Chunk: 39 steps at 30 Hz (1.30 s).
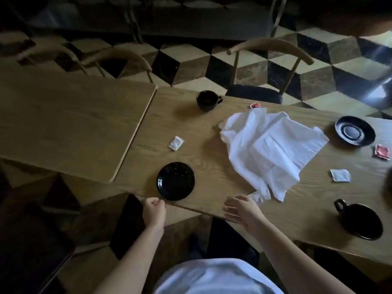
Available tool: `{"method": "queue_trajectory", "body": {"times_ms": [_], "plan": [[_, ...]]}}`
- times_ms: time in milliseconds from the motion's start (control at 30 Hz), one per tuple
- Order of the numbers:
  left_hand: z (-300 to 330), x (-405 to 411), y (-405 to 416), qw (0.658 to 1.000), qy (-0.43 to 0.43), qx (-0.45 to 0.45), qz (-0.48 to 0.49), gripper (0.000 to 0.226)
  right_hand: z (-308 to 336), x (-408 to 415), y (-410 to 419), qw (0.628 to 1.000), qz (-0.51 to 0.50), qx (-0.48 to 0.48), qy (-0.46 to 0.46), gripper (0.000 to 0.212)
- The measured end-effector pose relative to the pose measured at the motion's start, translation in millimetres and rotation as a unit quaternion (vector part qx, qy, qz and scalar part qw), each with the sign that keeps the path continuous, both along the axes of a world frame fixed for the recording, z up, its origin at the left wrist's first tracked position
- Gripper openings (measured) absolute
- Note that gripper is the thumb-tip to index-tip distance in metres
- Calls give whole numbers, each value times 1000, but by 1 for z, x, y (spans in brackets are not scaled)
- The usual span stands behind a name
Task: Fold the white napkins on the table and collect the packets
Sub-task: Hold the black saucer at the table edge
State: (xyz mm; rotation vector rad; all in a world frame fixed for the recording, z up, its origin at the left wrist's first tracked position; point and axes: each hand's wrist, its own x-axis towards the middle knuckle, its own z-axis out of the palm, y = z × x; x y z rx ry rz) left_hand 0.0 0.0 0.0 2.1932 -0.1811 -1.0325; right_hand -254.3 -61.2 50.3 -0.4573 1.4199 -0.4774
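A heap of crumpled white napkins [269, 149] lies in the middle of the wooden table [203, 128]. A white packet [176, 143] lies left of the heap and another white packet [340, 175] to its right. One red packet [382, 151] sits near the right edge, and a small red packet [255, 105] lies behind the napkins. My left hand [153, 212] hovers at the near table edge, fingers curled with nothing in them. My right hand [241, 207] is over the near edge with fingers apart, just short of the napkins' lowest corner.
A black saucer [175, 181] sits close to my left hand, another black saucer [354, 130] at the right. One black cup [207, 100] stands at the back, another black cup [360, 220] at the near right. Chairs [269, 66] stand behind the table; a second table [70, 124] adjoins on the left.
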Motion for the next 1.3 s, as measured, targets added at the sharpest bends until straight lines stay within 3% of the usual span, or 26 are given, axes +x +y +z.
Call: {"method": "queue_trajectory", "body": {"times_ms": [100, 333, 467, 533, 833, 933, 1067, 1300], "plan": [[-11, 34, -13, 998, -27, 55, 7, 15, -16, 43, -20, 997, 49, 46, 34, 11], [-38, 67, -60, 994, 39, 83, -66, 50, -59, 117, -67, 980, 149, 44, 123, 36], [-53, 71, -77, 991, 35, 77, -103, 51, -79, 138, -83, 965, 195, 24, 172, 21], [-58, 72, -83, 989, 12, 71, -129, 46, -86, 142, -86, 962, 196, 11, 191, 23], [-49, 50, -83, 976, 43, 51, -208, 52, -77, 104, -57, 973, 107, -24, 202, 31], [-37, 12, -78, 964, 66, 39, -256, 50, -66, 60, -28, 980, 52, -10, 193, 26], [-24, -61, -61, 937, 32, 38, -346, 45, -61, -12, 13, 981, -41, 22, 186, 22], [-20, -160, -42, 889, 55, 67, -449, 30, -57, -112, 54, 973, -102, 60, 196, 25]]}}
